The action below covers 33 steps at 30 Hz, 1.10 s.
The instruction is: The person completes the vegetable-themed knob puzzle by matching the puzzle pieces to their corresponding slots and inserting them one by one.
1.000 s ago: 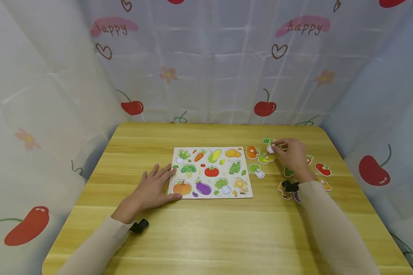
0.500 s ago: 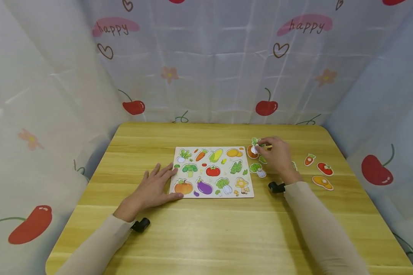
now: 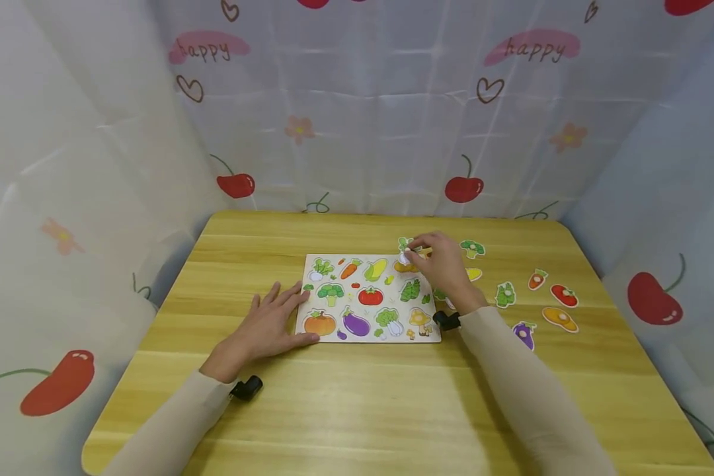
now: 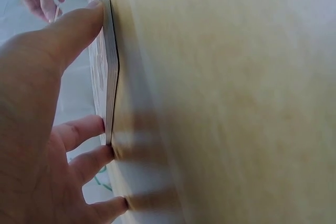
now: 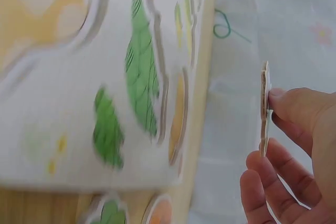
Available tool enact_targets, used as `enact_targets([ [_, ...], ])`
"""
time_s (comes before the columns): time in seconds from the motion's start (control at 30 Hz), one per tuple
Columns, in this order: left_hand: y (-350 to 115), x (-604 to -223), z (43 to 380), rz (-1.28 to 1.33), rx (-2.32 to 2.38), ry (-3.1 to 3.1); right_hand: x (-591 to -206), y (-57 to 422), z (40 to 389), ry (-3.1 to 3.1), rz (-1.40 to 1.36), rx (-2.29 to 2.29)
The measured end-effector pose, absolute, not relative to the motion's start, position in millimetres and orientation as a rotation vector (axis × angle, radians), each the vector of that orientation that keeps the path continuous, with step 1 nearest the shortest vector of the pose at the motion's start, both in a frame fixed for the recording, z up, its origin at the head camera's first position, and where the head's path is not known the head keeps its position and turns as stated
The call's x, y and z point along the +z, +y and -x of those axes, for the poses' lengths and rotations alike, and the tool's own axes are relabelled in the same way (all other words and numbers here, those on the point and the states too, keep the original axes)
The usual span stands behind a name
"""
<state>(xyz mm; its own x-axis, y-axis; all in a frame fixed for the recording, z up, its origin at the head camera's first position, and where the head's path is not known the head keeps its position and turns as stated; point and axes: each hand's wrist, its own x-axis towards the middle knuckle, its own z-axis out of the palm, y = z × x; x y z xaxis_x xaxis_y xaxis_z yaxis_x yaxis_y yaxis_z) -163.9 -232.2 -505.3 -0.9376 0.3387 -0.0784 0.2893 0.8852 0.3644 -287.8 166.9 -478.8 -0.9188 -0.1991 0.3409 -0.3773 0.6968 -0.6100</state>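
Observation:
A flat wooden puzzle board with vegetable-shaped recesses lies mid-table. My left hand rests at its left side, fingers spread; in the left wrist view the thumb and fingertips touch the board's edge. My right hand pinches a turnip puzzle piece, white with green leaves, by its small knob. The piece is held over the board's upper right corner and overlaps the orange-yellow potato recess there. In the right wrist view the turnip piece shows edge-on between thumb and fingers, raised above the board.
Right of the board lie loose knobbed pieces: broccoli, green pea-like piece, carrot, tomato, potato and eggplant. The right hand partly hides others, including the corn piece. A printed curtain stands behind the table.
My right hand has carried the turnip piece leftward from the loose pieces to above the board's upper right corner. The left hand stays at the board's left edge.

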Motion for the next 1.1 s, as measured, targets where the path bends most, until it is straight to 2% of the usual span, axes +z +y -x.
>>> enact_targets([
  [0.37, -233.0, -507.6, 166.9, -0.48, 0.516, 2.923, -484.4, 106.9, 295.0, -2.69, -0.622, 1.069],
  [0.73, -229.9, -508.5, 162.8, -0.474, 0.52, 2.915, -498.2, 51.6, 287.2, -2.788, -0.671, 1.141],
  [1.1, -229.5, -507.8, 163.3, -0.477, 0.54, 2.92, -493.1, 26.4, 283.9, -2.795, -0.664, 1.13],
])
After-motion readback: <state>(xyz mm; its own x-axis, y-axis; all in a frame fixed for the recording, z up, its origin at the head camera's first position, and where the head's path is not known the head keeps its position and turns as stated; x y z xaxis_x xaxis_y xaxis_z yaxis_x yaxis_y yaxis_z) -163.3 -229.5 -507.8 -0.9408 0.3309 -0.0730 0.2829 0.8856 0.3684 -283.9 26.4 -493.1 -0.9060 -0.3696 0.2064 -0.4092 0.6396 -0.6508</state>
